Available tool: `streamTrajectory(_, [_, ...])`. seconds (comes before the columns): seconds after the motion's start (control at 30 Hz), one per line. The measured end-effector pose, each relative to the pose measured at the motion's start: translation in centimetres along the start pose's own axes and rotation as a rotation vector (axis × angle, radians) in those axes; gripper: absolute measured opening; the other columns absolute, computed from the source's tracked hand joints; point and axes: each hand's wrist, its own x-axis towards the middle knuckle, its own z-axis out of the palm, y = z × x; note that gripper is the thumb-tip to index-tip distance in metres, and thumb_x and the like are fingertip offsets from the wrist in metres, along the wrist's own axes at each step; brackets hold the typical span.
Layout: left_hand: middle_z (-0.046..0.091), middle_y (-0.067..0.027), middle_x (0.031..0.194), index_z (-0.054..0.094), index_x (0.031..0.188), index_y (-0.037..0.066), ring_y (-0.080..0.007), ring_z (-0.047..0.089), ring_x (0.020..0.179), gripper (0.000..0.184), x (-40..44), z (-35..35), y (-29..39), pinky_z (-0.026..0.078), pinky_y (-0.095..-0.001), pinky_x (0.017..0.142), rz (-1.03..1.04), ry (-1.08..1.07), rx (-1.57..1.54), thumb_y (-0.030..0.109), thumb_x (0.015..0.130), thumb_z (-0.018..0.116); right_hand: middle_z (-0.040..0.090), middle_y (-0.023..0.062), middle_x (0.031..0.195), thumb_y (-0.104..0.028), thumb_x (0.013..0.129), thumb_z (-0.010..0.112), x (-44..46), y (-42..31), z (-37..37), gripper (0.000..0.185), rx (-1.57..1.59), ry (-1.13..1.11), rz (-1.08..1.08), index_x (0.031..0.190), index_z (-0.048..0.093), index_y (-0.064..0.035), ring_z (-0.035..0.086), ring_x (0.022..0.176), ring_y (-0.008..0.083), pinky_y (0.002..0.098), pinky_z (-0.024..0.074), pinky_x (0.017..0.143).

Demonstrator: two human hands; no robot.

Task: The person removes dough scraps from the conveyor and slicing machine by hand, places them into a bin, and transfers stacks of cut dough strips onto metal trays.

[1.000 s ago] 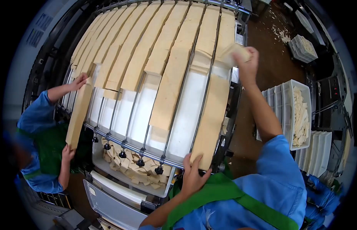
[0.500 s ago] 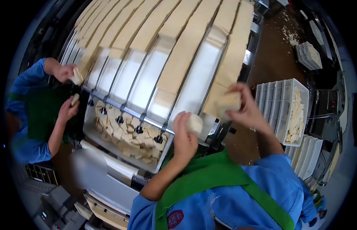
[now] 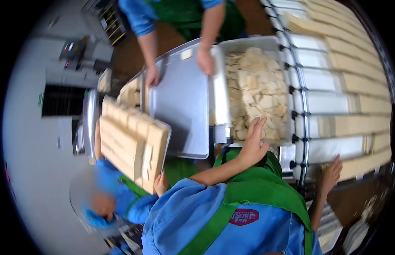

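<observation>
Both hands open between the strips and the scrap bin

The desk (image 3: 327, 102) fills the right side, its lanes divided by thin rods and carrying long, pale, dough-like strips (image 3: 354, 125). Handling them well probably means keeping each strip straight in its lane, supported along its length, so that it neither bends nor rides over a rod.

Beside the desk's end, the bin (image 3: 286, 95) holds loose scraps (image 3: 257, 89). Trimmings are best let go low and well inside the rim.

A co-worker across from the bin grips a flat tray (image 3: 178, 110), and another at the left holds a loaded tray (image 3: 121, 146). Elbows tucked in would leave both of them room.

The nearest strip (image 3: 365, 165) lies in the lane closest to the wearer. The right hand (image 3: 331, 172) is open at its near end, fingers extended; whether they touch cannot be told. Light, flat fingers should dent it less than a pinch.

The left hand (image 3: 253, 148) is open, with nothing seen in it, over the bin's near edge. Moving between the two, it should clear the small black knobs (image 3: 294, 115) along the rail (image 3: 305, 106).
</observation>
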Motion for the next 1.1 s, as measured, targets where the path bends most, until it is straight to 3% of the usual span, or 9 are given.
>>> streamTrajectory(0.13, [0.047, -0.011, 0.116, 0.047, 0.121, 0.001, -0.0176, 0.056, 0.094, 0.039, -4.6, -4.2, -3.6, 0.046, -0.0269, 0.079, -0.22, 0.286, -0.176, -0.004, 0.082, 0.051, 0.024, 0.0117, 0.15, -0.012, 0.076, 0.065, 0.6, -4.4, -4.4, 0.079, -0.214, 0.141, -0.076, 0.145, 0.025, -0.0107, 0.023, 0.137, 0.0354, 0.0554, 0.0235, 0.106])
streamTrajectory(0.2, [0.053, -0.0081, 0.107, 0.052, 0.113, -0.001, -0.0129, 0.057, 0.087, 0.027, -7.3, -6.2, -4.8, 0.046, -0.0242, 0.076, -0.32, 0.367, -0.246, -0.003, 0.086, 0.05, 0.033, 0.0163, 0.145, -0.008, 0.079, 0.061, 2.6, -5.6, -2.8, 0.066, 0.153, 0.149, -0.509, 0.139, 0.035, -0.0073, 0.026, 0.135, 0.0374, 0.052, 0.0227, 0.107])
streamTrajectory(0.4, [0.059, -0.0077, 0.085, 0.059, 0.097, -0.001, -0.0155, 0.058, 0.076, 0.014, -16.7, -12.1, -5.3, 0.048, -0.0272, 0.072, -0.393, 0.553, -0.352, -0.001, 0.085, 0.051, 0.06, 0.0179, 0.102, -0.004, 0.081, 0.06, -1.7, -23.9, -4.3, 0.015, 0.774, -0.613, -0.868, 0.096, 0.06, 0.0, 0.057, 0.097, 0.0336, 0.0375, 0.0444, 0.084])
streamTrajectory(0.5, [0.06, -0.009, 0.088, 0.059, 0.096, -0.002, -0.0166, 0.059, 0.08, 0.015, -22.1, -15.3, -5.2, 0.048, -0.0271, 0.072, -0.307, 0.799, -0.083, -0.002, 0.085, 0.049, 0.057, 0.0125, 0.085, 0.0, 0.083, 0.057, -4.7, -31.5, -9.2, 0.007, 0.916, -0.263, -1.131, 0.089, 0.059, -0.0006, 0.056, 0.078, 0.0265, 0.0324, 0.0446, 0.071])
streamTrajectory(0.67, [0.059, -0.0154, 0.1, 0.054, 0.109, -0.004, -0.0245, 0.057, 0.095, 0.022, -28.2, -23.3, -9.1, 0.044, -0.031, 0.087, -0.579, 1.486, 0.314, 0.007, 0.092, 0.045, 0.053, 0.0051, 0.077, -0.003, 0.087, 0.056, -7.8, -35.7, -11.1, 0.004, 1.196, -0.75, -0.836, 0.087, 0.058, -0.0001, 0.049, 0.065, 0.0106, 0.0228, 0.041, 0.06])
streamTrajectory(0.8, [0.056, -0.0199, 0.117, 0.046, 0.125, -0.007, -0.0278, 0.052, 0.111, 0.049, -31.4, -27.7, -14.2, 0.037, -0.0339, 0.097, -0.924, 1.325, 0.302, 0.033, 0.097, 0.037, 0.059, 0.0084, 0.071, -0.015, 0.089, 0.058, -8.9, -34.7, -10.5, 0.013, 0.766, -0.817, -1.028, 0.09, 0.061, -0.0026, 0.056, 0.063, 0.0159, 0.0291, 0.0462, 0.061])
streamTrajectory(0.87, [0.055, -0.021, 0.122, 0.044, 0.129, -0.008, -0.028, 0.05, 0.115, 0.062, -30.6, -28.9, -14.5, 0.035, -0.0342, 0.099, -1.052, 1.161, 0.263, 0.044, 0.098, 0.033, 0.064, 0.0161, 0.078, -0.03, 0.091, 0.054, -8.6, -32.8, -9.1, 0.028, -0.044, -1.035, -1.268, 0.093, 0.062, -0.0028, 0.064, 0.072, 0.0313, 0.0399, 0.0492, 0.068])
streamTrajectory(0.97, [0.051, -0.0211, 0.129, 0.044, 0.131, -0.008, -0.0256, 0.047, 0.121, 0.092, -29.4, -30.0, -15.7, 0.034, -0.032, 0.1, -1.308, 0.869, -0.345, 0.07, 0.089, 0.017, 0.064, 0.023, 0.094, -0.037, 0.09, 0.049, -9.5, -31.8, -9.1, 0.038, -0.466, -1.157, -1.091, 0.096, 0.062, -0.0016, 0.061, 0.087, 0.0422, 0.0477, 0.047, 0.076])
streamTrajectory(1.1, [0.051, -0.0169, 0.129, 0.045, 0.13, -0.006, -0.0241, 0.048, 0.118, 0.085, -30.1, -29.5, -20.6, 0.036, -0.0325, 0.098, -0.962, 1.014, -0.576, 0.068, 0.09, 0.028, 0.06, 0.0268, 0.104, -0.033, 0.089, 0.054, -10.2, -27.0, -3.1, 0.043, 0.224, -0.91, -0.977, 0.122, 0.052, -0.0046, 0.061, 0.094, 0.0383, 0.0455, 0.0464, 0.083])
